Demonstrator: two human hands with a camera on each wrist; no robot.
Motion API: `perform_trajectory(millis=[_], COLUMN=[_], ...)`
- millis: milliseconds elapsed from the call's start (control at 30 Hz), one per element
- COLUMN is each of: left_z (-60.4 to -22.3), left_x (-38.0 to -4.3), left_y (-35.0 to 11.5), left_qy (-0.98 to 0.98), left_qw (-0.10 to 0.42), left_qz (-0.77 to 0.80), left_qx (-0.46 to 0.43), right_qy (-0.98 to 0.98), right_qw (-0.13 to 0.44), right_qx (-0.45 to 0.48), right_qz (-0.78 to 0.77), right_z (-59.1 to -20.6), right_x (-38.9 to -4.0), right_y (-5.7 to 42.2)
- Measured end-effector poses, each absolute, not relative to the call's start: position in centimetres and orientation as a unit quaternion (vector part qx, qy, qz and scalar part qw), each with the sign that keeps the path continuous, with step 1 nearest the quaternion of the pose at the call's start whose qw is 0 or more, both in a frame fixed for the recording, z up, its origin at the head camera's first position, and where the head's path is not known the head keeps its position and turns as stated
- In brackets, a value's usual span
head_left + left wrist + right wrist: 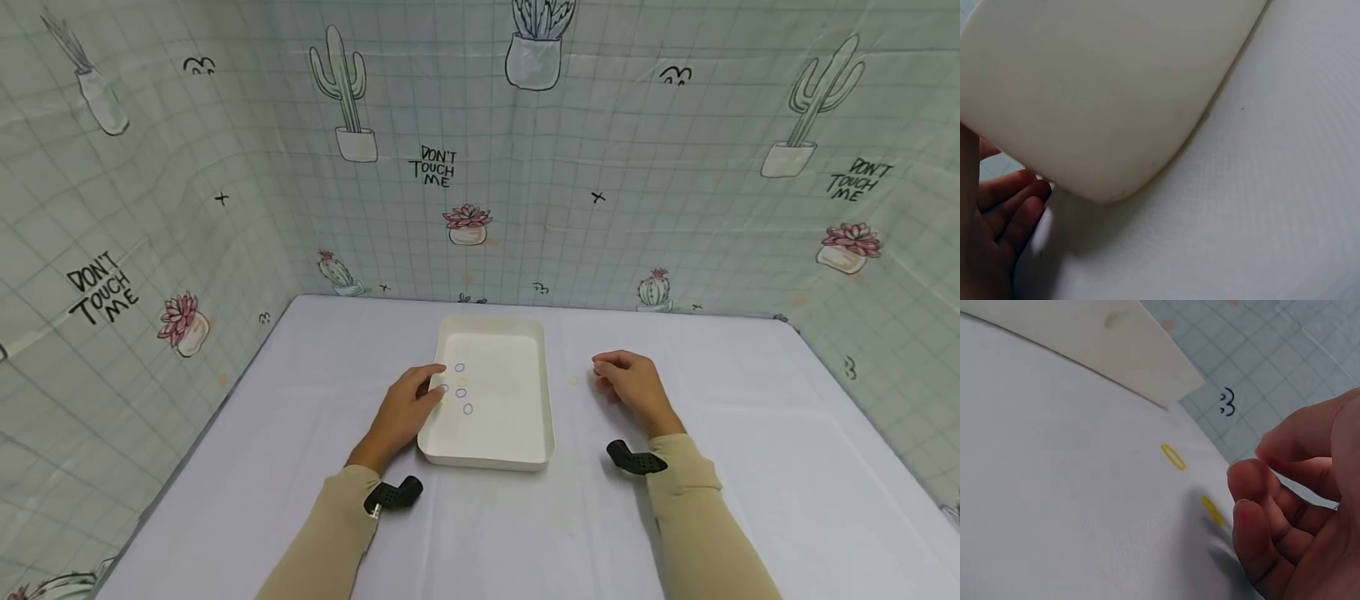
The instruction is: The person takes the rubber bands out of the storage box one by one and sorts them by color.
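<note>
A white tray (510, 392) is set at the middle of the cloth-covered table (757, 467), its long sides running from near to far. Its left wall is held by the left hand (401, 408): the thumb and forefinger are laid over the rim, while the other fingers are seen in the left wrist view bent close against the outside, so the grip is narrow there. Inside the tray, several small dark rings (461, 392) and fainter yellow rings (462, 382) are scattered in the left half, some just beside the left fingertips. To the right of the tray, and apart from it, the right hand (633, 389) is poised above the table with its fingers bent and the tips brought close together; whether anything is pinched between them cannot be told. Between that hand and the tray, a yellow ring (1173, 456) is left flat on the table, and a second, blurred yellow ring (1212, 511) is seen near the right fingertips, in shadow. Both forearms are covered by beige sleeves (693, 508), and a black device (637, 458) is worn at each wrist. The far side is closed off by a gridded curtain (555, 142) printed with potted cacti and lettering.
</note>
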State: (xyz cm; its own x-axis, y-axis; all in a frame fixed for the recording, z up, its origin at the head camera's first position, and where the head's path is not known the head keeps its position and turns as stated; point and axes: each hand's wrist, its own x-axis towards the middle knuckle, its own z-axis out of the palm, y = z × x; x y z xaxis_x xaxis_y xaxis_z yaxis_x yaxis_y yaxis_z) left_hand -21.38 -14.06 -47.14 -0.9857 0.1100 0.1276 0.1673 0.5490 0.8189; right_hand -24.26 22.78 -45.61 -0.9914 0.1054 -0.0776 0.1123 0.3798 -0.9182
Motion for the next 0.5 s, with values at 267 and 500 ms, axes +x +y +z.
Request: perform_trajectory(millis=[267,500], left_z=[-46.9,-47.4], left_x=[-21.8,-21.6], left_y=[-14.1,-13.9], left_qy=[-0.882,-0.881], left_qw=[0.032,0.038], left_qz=[-0.461,-0.465], left_qx=[-0.090,-0.079], right_qy=[0.808,0.781], right_qw=[0.017,0.043], right_qx=[0.044,0.023], right_qz=[-0.587,-0.622], right_z=[-44.6,-44.0], right_x=[-24.2,-24.3], right_y=[21.9,20.3])
